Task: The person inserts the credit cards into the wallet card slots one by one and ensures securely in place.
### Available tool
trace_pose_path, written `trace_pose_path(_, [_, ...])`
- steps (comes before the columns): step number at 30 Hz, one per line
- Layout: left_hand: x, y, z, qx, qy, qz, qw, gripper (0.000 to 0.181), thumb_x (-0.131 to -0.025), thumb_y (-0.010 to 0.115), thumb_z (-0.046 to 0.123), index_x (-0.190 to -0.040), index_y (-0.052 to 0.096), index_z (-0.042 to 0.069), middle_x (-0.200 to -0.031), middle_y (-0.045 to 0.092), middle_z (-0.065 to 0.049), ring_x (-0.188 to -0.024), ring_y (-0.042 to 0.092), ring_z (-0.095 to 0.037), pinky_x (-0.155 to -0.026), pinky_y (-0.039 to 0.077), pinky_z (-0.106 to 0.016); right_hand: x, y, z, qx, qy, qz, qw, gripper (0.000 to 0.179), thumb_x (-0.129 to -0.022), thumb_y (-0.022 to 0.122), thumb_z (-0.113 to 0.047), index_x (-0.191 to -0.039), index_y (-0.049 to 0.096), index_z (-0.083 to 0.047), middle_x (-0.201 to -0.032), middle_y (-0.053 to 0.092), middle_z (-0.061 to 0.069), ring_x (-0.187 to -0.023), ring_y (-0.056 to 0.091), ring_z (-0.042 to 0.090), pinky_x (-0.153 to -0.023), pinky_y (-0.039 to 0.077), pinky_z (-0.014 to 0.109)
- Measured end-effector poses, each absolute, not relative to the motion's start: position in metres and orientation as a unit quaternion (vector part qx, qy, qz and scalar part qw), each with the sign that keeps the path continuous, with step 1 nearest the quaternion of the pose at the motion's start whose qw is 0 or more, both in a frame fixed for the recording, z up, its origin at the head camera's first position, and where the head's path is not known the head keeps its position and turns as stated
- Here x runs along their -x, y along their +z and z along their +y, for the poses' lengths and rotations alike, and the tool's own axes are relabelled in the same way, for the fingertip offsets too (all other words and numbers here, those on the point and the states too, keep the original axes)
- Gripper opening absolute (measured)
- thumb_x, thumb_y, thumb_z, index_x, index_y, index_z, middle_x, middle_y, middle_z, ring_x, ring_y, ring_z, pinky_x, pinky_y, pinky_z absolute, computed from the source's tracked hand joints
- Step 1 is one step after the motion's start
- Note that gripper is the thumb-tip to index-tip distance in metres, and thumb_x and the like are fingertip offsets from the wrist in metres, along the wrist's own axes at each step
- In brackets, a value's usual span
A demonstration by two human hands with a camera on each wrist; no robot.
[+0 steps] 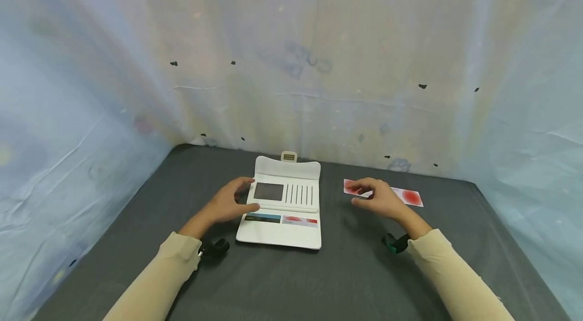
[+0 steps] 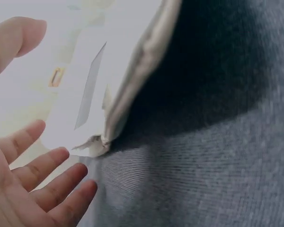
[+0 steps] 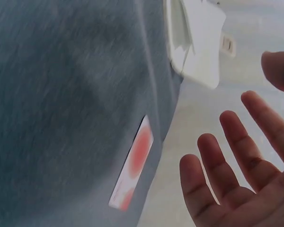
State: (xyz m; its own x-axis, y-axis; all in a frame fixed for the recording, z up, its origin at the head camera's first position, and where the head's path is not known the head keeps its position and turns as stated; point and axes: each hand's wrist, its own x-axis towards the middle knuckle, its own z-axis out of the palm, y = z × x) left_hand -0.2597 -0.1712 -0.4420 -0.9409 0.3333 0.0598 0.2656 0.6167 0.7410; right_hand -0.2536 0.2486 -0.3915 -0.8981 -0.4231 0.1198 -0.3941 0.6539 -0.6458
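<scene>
A white wallet (image 1: 279, 233) lies unfolded on the dark table, its clasp tab (image 1: 289, 157) pointing away. It has a dark window panel (image 1: 268, 191), a row of slits, and two cards tucked into its near half: a blue-and-dark card (image 1: 263, 218) and a red-and-white card (image 1: 299, 221). My left hand (image 1: 227, 203) is at the wallet's left edge, fingers spread, holding nothing; whether it touches cannot be told. To the right, my right hand (image 1: 379, 199) hovers over a long white strip with red circles (image 3: 137, 158), apart from it. Part of the strip is hidden by that hand in the head view.
The table (image 1: 282, 280) has a dark grey cloth cover. Pale patterned sheeting (image 1: 355, 57) hangs behind it and at both sides. Dark straps (image 1: 215, 248) sit at both wrists, below cream sleeves (image 1: 155, 275).
</scene>
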Motion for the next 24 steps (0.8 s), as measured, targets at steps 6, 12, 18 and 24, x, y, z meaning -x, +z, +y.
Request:
trace_pose_path(6, [0.267,-0.449,-0.176,-0.177,0.423,0.888,0.044,0.073,-0.083,0.074,0.039,-0.143,0.042,0.013,-0.147,0.043,-0.014,-0.126,0.050,-0.040,-0.099,0.046,-0.050,0.261,-0.394,0.260,0.206,-0.319,0.925,0.015,0.040,-0.087,0.071,-0.021,-0.124,0.064,-0.007,-0.123,0.062,0.016,-0.108,0.059,0.038,-0.084,0.052,0.048])
trace_pose_path(12, [0.275,-0.455,-0.183,-0.178,0.440,0.878,0.058,0.072,-0.082,0.076,0.034,-0.143,0.042,0.015,-0.147,0.042,-0.015,-0.125,0.051,-0.038,-0.099,0.045,-0.049,0.273,-0.396,0.269,0.193,-0.290,0.937,0.011,0.043,-0.086,0.071,-0.020,-0.125,0.062,-0.006,-0.124,0.059,0.018,-0.110,0.058,0.041,-0.086,0.050,0.054])
trace_pose_path(18, [0.281,-0.460,-0.190,-0.174,0.444,0.876,0.068,0.075,-0.081,0.077,0.030,-0.145,0.041,0.015,-0.147,0.043,-0.016,-0.126,0.050,-0.037,-0.099,0.044,-0.050,0.286,-0.401,0.276,0.195,-0.261,0.945,0.016,0.045,-0.086,0.071,-0.020,-0.126,0.061,-0.004,-0.123,0.058,0.021,-0.108,0.058,0.043,-0.086,0.049,0.055])
trace_pose_path(24, [0.284,-0.463,-0.191,-0.180,0.445,0.874,0.072,0.076,-0.081,0.077,0.028,-0.145,0.040,0.014,-0.146,0.044,-0.015,-0.126,0.050,-0.035,-0.100,0.044,-0.049,0.297,-0.407,0.280,0.182,-0.242,0.952,0.033,0.045,-0.086,0.070,-0.020,-0.127,0.060,-0.004,-0.124,0.055,0.023,-0.110,0.056,0.045,-0.087,0.048,0.057])
